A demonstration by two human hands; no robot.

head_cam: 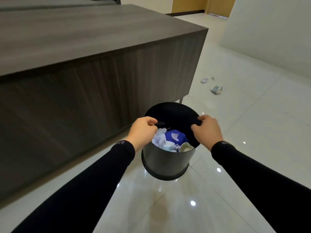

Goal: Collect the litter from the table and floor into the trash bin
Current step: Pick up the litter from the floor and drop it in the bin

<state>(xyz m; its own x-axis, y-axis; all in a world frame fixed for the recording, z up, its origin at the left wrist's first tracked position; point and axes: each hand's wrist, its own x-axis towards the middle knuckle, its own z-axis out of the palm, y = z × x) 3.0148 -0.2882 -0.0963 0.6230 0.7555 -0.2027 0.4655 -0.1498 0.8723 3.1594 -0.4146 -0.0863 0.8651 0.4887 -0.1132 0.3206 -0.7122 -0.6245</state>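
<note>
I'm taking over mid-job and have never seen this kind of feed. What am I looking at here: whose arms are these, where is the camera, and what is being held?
There is no machine here. The one picture comes from a wide-angle camera worn on a person's head, looking forward and down, so the two black-sleeved arms are the wearer's own. The left hand and the right hand each grip the rim of a dark round trash bin, on opposite sides. It appears lifted off the glossy tiled floor. Inside the bin lies collected litter: crumpled white paper, something blue and a pale cup. To the left stands a dark wood-grain table. Further off on the floor, a few scraps of litter remain.
</note>
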